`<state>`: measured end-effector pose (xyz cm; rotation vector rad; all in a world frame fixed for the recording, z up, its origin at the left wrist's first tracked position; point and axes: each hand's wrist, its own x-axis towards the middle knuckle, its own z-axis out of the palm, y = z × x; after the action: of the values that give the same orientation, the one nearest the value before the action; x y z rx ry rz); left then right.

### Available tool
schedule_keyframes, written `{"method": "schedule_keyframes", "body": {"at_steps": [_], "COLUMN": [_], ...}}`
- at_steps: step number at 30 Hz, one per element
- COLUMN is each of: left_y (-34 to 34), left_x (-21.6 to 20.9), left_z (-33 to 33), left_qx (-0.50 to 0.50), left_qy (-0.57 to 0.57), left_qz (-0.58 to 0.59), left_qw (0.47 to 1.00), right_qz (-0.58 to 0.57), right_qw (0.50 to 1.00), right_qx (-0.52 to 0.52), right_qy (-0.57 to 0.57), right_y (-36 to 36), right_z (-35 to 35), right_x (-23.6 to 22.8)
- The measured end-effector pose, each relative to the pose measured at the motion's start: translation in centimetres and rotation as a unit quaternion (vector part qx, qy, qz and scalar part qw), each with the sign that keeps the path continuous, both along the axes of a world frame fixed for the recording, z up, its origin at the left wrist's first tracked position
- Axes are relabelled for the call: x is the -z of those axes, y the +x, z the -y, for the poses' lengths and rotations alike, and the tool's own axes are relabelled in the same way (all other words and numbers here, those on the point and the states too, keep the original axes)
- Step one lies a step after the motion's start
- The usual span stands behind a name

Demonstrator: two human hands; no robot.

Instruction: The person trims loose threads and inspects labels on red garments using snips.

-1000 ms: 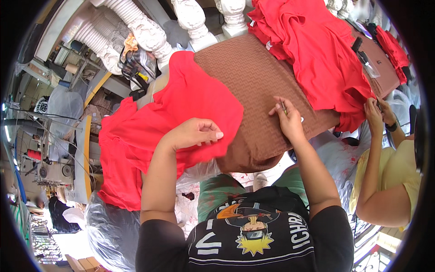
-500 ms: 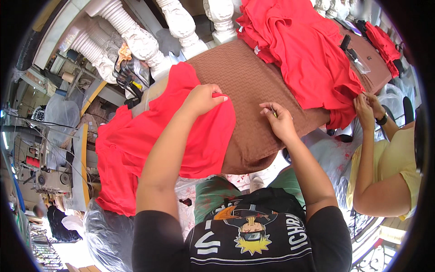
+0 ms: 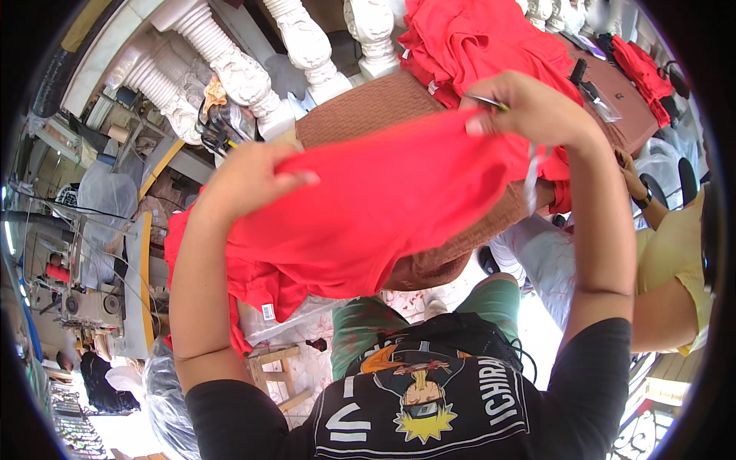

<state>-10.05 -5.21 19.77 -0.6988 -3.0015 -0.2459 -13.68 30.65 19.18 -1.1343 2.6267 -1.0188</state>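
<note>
A red garment (image 3: 368,203) is stretched sideways above a brown padded cloth-covered surface (image 3: 368,111), and its middle is blurred by motion. My left hand (image 3: 257,180) grips its left part, the thumb lying over the cloth. With my right hand (image 3: 537,111) I pinch its upper right edge. A small slim metal tool (image 3: 489,102) with a pointed tip also sits in the right fingers; its kind is not clear. Below that hand hangs a thin whitish strip (image 3: 530,184). The garment's lower left part drapes over the near edge, showing a small white label (image 3: 267,312).
More red garments (image 3: 483,38) are heaped at the back right, beside a dark-handled tool in clear plastic (image 3: 602,103). Close on my right a co-worker in a yellow top (image 3: 671,245) reaches toward the surface. White balusters (image 3: 307,50) line the far side. A wooden stool (image 3: 280,372) stands below.
Both hands have moved apart, the right one up and rightward. It now grips the red garment, which has been drawn out across the brown surface. The white label has come into sight.
</note>
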Motion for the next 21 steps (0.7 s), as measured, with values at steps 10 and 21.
{"method": "schedule_keyframes", "body": {"at_steps": [10, 21], "left_y": [3.4, 5.5], "left_x": [6.0, 11.9], "left_z": [-0.5, -2.3], "left_qx": [-0.191, -0.098], "left_qy": [-0.241, 0.287], "left_qz": [-0.048, 0.102], "left_qw": [0.950, 0.948], "right_qz": [-0.122, 0.073], "right_qw": [0.970, 0.980], "right_qx": [0.202, 0.175], "right_qy": [0.049, -0.053], "right_y": [3.6, 6.9], "right_z": [-3.0, -2.2], "right_x": [3.3, 10.1]}}
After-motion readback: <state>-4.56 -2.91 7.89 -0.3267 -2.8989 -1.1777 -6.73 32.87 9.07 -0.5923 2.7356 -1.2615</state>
